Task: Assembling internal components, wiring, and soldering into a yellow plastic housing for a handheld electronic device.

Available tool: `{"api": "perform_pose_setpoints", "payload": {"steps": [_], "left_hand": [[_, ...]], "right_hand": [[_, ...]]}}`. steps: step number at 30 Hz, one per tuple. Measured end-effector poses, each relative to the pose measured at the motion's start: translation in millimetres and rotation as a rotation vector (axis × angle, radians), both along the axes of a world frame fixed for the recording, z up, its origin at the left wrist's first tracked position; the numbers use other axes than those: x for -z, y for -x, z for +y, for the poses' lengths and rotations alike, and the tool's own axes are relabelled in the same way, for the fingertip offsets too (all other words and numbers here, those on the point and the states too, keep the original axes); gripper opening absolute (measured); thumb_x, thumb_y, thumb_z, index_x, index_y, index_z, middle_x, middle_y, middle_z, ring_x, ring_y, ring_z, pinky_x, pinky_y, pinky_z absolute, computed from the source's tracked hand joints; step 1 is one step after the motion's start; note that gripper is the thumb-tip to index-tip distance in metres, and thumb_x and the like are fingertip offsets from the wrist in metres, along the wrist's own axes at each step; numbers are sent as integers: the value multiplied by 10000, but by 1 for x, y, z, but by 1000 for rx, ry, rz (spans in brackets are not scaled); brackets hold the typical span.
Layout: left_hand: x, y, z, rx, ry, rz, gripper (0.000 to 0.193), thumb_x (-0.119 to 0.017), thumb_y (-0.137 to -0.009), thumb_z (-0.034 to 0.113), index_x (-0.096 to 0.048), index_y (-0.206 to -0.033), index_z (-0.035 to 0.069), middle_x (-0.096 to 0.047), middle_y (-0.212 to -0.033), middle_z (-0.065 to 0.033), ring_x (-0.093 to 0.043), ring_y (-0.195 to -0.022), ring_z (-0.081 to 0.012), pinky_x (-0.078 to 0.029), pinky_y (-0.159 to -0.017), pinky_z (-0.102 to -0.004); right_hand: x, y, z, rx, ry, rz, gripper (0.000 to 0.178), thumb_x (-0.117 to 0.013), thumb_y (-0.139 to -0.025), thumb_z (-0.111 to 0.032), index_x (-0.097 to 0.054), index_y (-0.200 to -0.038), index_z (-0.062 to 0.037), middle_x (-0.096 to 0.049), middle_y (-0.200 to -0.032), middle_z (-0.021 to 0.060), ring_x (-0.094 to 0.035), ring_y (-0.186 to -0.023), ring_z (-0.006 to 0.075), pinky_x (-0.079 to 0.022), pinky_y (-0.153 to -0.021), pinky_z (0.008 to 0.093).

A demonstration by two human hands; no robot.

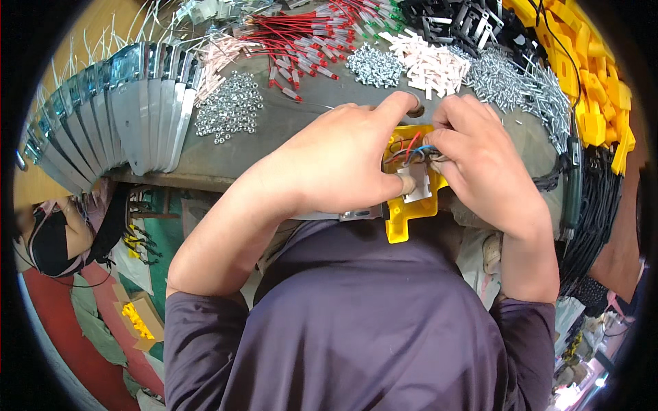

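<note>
the table (301, 113) stretches across the far side, and at its near edge, before the person's belly, lies the yellow shell (403, 222), between the two hands. the left hand (346, 157) comes in from the left with thumb and forefinger spread wide apart; the thumb tip rests on the block, the forefinger bends over toward the shell's far end, and the other fingers are hidden, so their grip cannot be told. the right hand (483, 154) sits on the other side, its thumb and forefinger drawn together, pinching, it seems, the wires. the shell's long axis runs from the table toward the belly, its narrow end nearest the body. inside it sits the pale block (420, 194), touched by the left thumb; from the right fingertips it lies leftward and a little toward the body. smallest, the wires (412, 144), red, blue and dark, bunch just beyond the block, nearer the right hand.
</note>
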State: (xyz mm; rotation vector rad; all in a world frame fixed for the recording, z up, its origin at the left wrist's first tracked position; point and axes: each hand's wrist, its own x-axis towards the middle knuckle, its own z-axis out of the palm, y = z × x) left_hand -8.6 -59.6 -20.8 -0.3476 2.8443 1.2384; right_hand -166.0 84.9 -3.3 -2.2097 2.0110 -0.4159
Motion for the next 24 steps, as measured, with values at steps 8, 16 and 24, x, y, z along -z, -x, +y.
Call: {"api": "perform_pose_setpoints", "payload": {"steps": [8,16,24], "left_hand": [[-14,4,-4,-68,-102,59,770,-783,-682,58,-381,-1339,22,-628,-906,-111,-622,-858,-190,-491,-795,-335],[-8,18,-16,-124,-403,57,776,-785,-730,45,-339,-1363,-15,-623,-1026,-94,-587,-954,-153,-466,-864,-289],[-6,21,-17,-198,-126,166,817,-818,-689,204,-361,-1330,-16,-602,-1064,-189,-590,-1005,-257,-471,-878,-362]], "right_hand": [[16,-19,59,139,423,-304,324,-794,-641,-6,-552,-851,-59,-605,-891,133,-596,-760,271,-492,-667,370],[48,-32,54,197,516,-335,418,-793,-672,-68,-563,-1021,-50,-616,-1136,146,-579,-980,337,-479,-830,415],[46,-22,29,249,597,-369,516,-753,-635,38,-493,-1067,-73,-629,-1236,95,-538,-912,279,-416,-859,361]]}}
